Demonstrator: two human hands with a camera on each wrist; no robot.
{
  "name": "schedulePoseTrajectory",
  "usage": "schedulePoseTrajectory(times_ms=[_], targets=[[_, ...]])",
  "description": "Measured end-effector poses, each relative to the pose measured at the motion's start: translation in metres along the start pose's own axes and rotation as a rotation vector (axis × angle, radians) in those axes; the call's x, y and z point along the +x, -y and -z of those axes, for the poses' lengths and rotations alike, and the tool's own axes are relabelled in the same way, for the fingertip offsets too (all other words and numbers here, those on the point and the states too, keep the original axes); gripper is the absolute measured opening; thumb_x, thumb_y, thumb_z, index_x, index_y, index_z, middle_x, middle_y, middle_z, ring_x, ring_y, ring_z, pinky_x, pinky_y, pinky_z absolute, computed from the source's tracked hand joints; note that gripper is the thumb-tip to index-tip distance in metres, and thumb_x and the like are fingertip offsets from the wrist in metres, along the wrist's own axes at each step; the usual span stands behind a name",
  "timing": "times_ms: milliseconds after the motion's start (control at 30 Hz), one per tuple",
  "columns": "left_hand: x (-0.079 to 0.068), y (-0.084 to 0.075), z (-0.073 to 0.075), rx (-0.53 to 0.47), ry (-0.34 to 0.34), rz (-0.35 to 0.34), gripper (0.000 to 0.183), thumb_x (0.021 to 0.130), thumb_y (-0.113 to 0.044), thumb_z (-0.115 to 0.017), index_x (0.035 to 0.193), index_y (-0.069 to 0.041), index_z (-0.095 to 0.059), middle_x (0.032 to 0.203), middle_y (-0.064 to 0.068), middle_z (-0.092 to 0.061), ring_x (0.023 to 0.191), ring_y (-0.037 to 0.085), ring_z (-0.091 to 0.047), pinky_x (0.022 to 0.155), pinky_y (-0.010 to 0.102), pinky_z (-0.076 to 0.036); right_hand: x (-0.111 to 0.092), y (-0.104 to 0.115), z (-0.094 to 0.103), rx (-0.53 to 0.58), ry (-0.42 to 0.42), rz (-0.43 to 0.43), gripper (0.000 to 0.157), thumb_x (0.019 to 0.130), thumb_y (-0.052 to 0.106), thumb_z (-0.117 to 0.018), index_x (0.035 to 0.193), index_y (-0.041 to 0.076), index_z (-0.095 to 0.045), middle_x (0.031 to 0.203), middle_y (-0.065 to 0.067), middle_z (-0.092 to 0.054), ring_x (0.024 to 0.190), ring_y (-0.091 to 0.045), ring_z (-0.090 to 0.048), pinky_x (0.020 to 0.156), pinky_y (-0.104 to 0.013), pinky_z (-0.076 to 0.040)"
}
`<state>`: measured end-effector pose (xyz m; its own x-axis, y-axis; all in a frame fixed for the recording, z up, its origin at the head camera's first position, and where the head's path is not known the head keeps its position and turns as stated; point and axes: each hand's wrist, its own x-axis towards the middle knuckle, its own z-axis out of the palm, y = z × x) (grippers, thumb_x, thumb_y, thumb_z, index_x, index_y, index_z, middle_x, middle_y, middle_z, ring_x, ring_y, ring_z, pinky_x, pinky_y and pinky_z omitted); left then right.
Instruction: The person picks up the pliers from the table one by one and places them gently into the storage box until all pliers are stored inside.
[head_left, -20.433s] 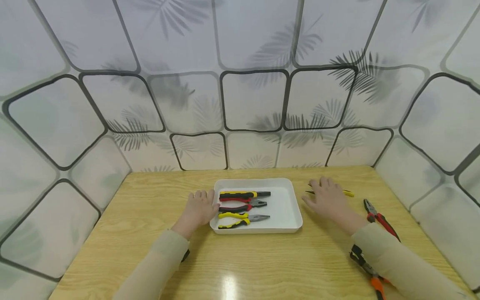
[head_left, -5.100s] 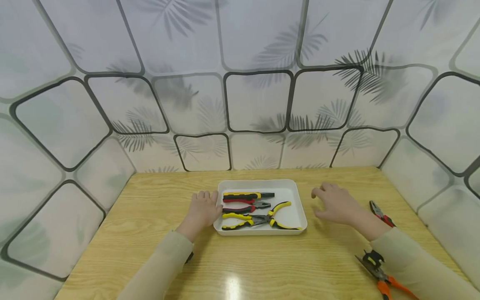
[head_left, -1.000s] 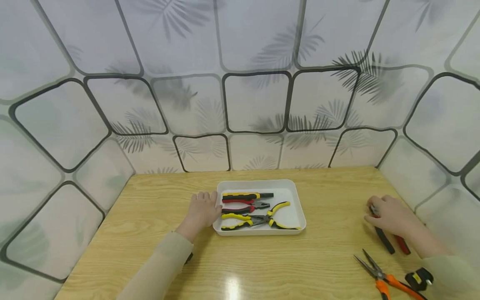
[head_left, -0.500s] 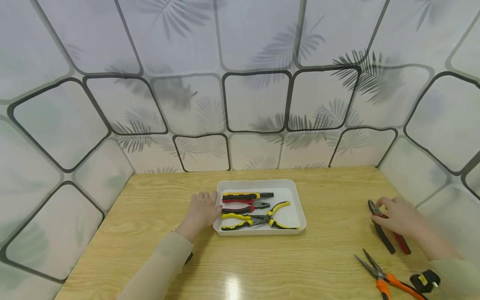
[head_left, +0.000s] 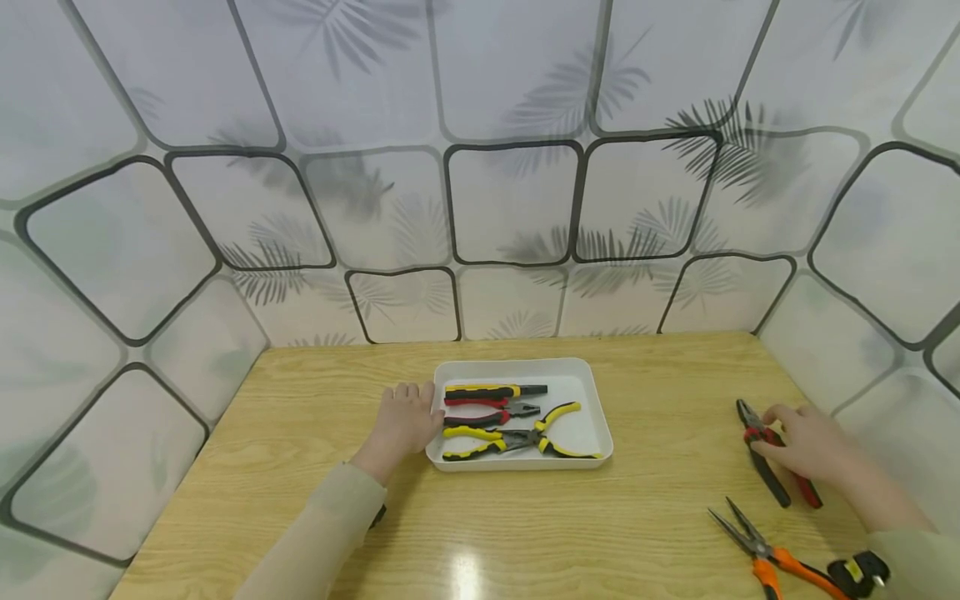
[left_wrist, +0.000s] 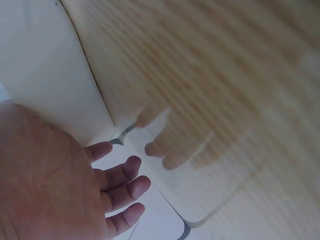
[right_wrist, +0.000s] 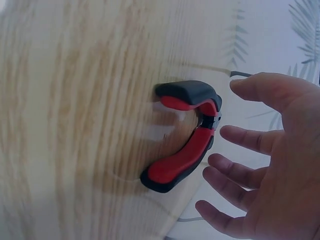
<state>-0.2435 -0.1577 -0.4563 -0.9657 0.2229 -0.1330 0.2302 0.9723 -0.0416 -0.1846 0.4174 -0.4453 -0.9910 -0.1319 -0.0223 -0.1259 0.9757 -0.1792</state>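
My left hand (head_left: 401, 421) lies against the left end of a white tray (head_left: 596, 417), its fingers extended. In the left wrist view, that hand's fingers (left_wrist: 125, 192) are loosely bent beside the tray's wall (left_wrist: 45, 55). At the right, red-and-black pliers (head_left: 765, 471) lie on the table with handles spread. Over their right handle hovers my right hand (head_left: 806, 442). The right wrist view has its fingers (right_wrist: 235, 172) spread and apart from the pliers (right_wrist: 182, 155). Inside the tray are a yellow-and-black tool (head_left: 483, 392), red-handled pliers (head_left: 487, 412), long-nose pliers (head_left: 476, 446) and yellow-handled pliers (head_left: 558, 433).
Orange-handled long-nose pliers (head_left: 761, 550) lie at the front right, jaws apart, close to the right sleeve (head_left: 911, 558). Wooden tabletop (head_left: 525, 533) extends in front of the tray. Patterned fabric walls (head_left: 510, 200) enclose the back and sides.
The yellow-handled pliers, first right of the tray, now lie in it. My right hand moved over to the red-and-black pliers, then slid slightly rightward off their head. The left hand stays put.
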Motion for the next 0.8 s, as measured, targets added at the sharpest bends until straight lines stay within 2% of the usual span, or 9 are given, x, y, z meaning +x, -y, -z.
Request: schedulePoseTrajectory(times_ms=[233, 367, 500, 667, 800], targets=[[0.000, 0.000, 0.000, 0.002, 0.004, 0.003, 0.053, 0.111, -0.042, -0.048, 0.145, -0.003, -0.046, 0.131, 0.024, -0.060, 0.130, 0.041, -0.055, 0.112, 0.059, -0.041, -0.002, -0.001, -0.004, 0.012, 0.001, -0.019, 0.060, 0.097, 0.033, -0.076, 0.121, -0.019, -0.056, 0.100, -0.037, -0.061, 0.084, -0.041, -0.062, 0.068, -0.052, -0.053], [0.001, 0.000, 0.000, -0.003, 0.013, 0.008, 0.054, 0.111, -0.043, -0.047, 0.146, -0.003, -0.045, 0.133, 0.024, -0.060, 0.132, 0.041, -0.054, 0.114, 0.059, -0.039, -0.003, -0.001, -0.005, 0.016, 0.007, -0.025, 0.064, 0.097, 0.035, -0.076, 0.122, -0.020, -0.054, 0.100, -0.038, -0.062, 0.086, -0.043, -0.063, 0.069, -0.053, -0.053], [0.001, 0.000, 0.000, -0.009, 0.020, 0.012, 0.054, 0.111, -0.042, -0.046, 0.147, -0.003, -0.045, 0.134, 0.024, -0.059, 0.133, 0.042, -0.053, 0.115, 0.059, -0.038, -0.003, -0.003, -0.008, 0.011, 0.017, -0.027, 0.068, 0.095, 0.038, -0.077, 0.121, -0.020, -0.054, 0.100, -0.039, -0.061, 0.083, -0.042, -0.063, 0.067, -0.052, -0.053], [0.001, 0.000, 0.000, -0.006, 0.012, 0.008, 0.054, 0.111, -0.043, -0.047, 0.146, -0.002, -0.045, 0.133, 0.024, -0.059, 0.133, 0.042, -0.053, 0.115, 0.060, -0.039, -0.003, -0.004, -0.013, 0.003, 0.037, -0.022, 0.074, 0.091, 0.041, -0.081, 0.122, -0.020, -0.051, 0.092, -0.030, -0.060, 0.075, -0.032, -0.058, 0.061, -0.043, -0.049], [0.001, 0.000, 0.000, -0.003, 0.005, 0.005, 0.054, 0.111, -0.043, -0.047, 0.146, -0.002, -0.045, 0.133, 0.024, -0.060, 0.132, 0.042, -0.054, 0.114, 0.059, -0.040, -0.003, -0.003, -0.015, 0.010, 0.057, -0.019, 0.077, 0.089, 0.039, -0.083, 0.123, -0.021, -0.048, 0.092, -0.030, -0.058, 0.077, -0.033, -0.058, 0.063, -0.045, -0.049]])
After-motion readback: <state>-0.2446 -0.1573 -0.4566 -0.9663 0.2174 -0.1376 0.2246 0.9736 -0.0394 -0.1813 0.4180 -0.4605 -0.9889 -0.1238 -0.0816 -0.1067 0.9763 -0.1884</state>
